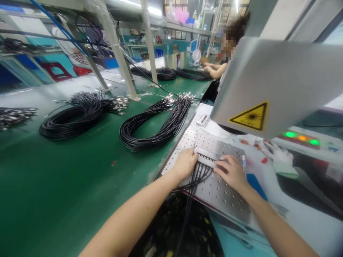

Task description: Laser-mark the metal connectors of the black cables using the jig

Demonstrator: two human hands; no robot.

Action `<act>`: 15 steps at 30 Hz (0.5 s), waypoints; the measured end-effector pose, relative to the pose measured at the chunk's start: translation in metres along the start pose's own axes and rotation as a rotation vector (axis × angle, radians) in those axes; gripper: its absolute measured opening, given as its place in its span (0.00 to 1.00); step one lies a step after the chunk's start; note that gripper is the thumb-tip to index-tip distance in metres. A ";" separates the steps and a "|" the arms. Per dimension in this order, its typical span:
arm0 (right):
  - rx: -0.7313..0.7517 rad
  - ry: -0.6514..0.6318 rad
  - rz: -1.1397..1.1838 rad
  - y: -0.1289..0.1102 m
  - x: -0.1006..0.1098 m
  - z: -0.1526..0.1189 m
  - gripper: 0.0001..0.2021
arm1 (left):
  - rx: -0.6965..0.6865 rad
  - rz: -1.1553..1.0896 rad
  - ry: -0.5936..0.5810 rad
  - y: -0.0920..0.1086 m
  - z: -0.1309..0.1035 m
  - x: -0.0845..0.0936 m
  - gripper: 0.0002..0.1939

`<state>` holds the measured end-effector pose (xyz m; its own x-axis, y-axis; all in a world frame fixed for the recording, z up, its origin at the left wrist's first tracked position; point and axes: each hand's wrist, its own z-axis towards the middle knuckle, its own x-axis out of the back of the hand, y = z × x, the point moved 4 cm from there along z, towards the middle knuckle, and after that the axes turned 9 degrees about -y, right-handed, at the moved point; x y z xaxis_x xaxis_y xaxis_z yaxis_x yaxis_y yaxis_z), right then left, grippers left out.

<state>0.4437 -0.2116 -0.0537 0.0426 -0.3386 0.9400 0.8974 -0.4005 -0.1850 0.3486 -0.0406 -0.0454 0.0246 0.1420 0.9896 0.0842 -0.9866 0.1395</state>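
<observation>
A small metal fixture [206, 157] lies on the perforated metal plate [222, 189], with several black cables [199, 175] side by side in it, trailing toward the near edge. My left hand [185, 162] grips the fixture's left end, its fingers bent together. At the right end, my right hand [230, 170] has its thumb and fingers on the fixture. The undersides of both hands' fingertips are hidden. Above the plate hangs a grey machine head [268, 78] bearing a yellow warning triangle.
Coiled cable bundles [152, 128] lie on the green table [80, 178]. A second slotted fixture [203, 119] sits behind the plate. A white glove [281, 157], a marker [243, 163] and a panel with lit buttons [301, 138] are on the right. Another person [218, 69] sits beyond.
</observation>
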 end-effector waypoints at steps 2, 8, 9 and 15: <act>-0.017 0.022 0.028 -0.001 0.004 -0.006 0.13 | -0.015 -0.006 0.013 0.000 -0.002 0.006 0.10; -0.299 0.261 0.175 0.040 0.027 -0.056 0.15 | -0.029 -0.337 0.036 -0.042 -0.043 0.026 0.15; -0.349 0.318 0.183 0.050 0.030 -0.066 0.15 | -0.033 -0.404 0.025 -0.056 -0.056 0.025 0.14; -0.502 0.495 0.197 0.080 0.027 -0.094 0.16 | 0.185 -0.529 0.291 -0.150 -0.145 0.001 0.19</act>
<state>0.4750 -0.3327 -0.0703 -0.1279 -0.7424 0.6577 0.5788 -0.5944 -0.5584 0.1914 0.0961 -0.0605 -0.3371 0.5538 0.7613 0.1820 -0.7551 0.6299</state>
